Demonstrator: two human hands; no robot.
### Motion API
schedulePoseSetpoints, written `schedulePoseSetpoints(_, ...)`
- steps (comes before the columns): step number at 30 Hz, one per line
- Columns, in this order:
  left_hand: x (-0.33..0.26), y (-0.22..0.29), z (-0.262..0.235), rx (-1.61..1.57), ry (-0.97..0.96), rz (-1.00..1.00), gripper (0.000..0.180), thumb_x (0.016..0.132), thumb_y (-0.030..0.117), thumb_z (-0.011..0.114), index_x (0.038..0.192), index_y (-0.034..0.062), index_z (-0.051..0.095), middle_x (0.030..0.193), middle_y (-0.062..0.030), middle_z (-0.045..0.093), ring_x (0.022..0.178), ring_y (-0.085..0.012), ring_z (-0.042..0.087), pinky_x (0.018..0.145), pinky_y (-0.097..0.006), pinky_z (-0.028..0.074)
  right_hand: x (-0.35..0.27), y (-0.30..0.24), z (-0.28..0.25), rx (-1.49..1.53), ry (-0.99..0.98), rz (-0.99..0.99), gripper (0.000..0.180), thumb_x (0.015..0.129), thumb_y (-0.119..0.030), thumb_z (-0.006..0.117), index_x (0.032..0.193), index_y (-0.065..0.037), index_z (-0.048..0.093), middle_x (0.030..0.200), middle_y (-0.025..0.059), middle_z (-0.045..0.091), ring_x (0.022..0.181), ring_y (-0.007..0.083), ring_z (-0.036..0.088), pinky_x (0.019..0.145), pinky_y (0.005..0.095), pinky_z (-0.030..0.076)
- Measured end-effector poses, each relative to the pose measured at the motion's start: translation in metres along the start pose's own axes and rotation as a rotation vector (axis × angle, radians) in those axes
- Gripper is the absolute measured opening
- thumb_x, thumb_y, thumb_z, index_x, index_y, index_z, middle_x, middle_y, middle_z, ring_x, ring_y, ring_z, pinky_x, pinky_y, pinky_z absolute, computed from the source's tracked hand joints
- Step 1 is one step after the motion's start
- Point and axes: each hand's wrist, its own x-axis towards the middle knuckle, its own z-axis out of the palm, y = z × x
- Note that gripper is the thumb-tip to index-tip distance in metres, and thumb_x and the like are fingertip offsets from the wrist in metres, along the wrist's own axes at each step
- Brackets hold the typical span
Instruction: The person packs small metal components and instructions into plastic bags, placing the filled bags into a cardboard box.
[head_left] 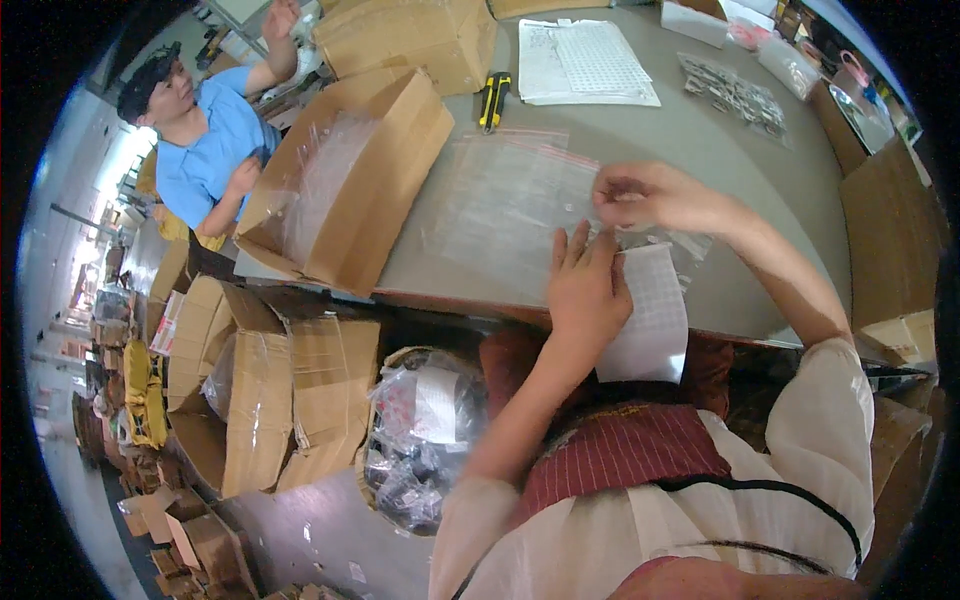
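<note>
The right hand's [650, 197] fingers are curled; I cannot tell whether they pinch anything. The left hand's [588, 295] fingers, extended and unclenched, rest at the right edge of the clear bags [500, 195], which lie flat on the grey surface [785, 190]. A white gridded sheet [655, 300] is at the bags' near right, a cutter [494, 100] beyond them, an open carton [400, 190] left of them.

White sheet [657, 300], marks illegible, left edge partly hidden behind the left hand [588, 298]
</note>
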Motion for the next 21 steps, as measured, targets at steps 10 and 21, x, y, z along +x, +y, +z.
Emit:
schedulePoseSetpoints(10, -0.018, 0.016, 0.025, -0.086, -0.057, 0.065, 0.03, 0.089, 0.007, 0.061, 0.118, -0.0003, 0.061, 0.115, -0.0201, 0.069, 0.127, -0.0444, 0.053, 0.114, -0.059, 0.032, 0.1, 0.023, 0.015, -0.034, -0.211, 0.274, 0.021, 0.088, -0.024, 0.066, 0.089, -0.003, 0.067, 0.073, 0.0003, 0.059, 0.06, 0.0107, 0.055, 0.053, 0.0285, 0.045)
schedulePoseSetpoints(21, -0.008, 0.002, 0.013, 0.076, -0.03, 0.088, 0.026, 0.088, 0.009, 0.064, 0.113, 0.005, 0.065, 0.111, -0.0141, 0.072, 0.131, -0.0429, 0.051, 0.117, -0.069, 0.016, 0.091, 0.04, -0.014, -0.384, -0.167, 0.327, 0.029, 0.078, -0.025, 0.075, 0.083, 0.001, 0.065, 0.066, 0.0078, 0.062, 0.052, 0.0175, 0.058, 0.046, 0.0339, 0.045)
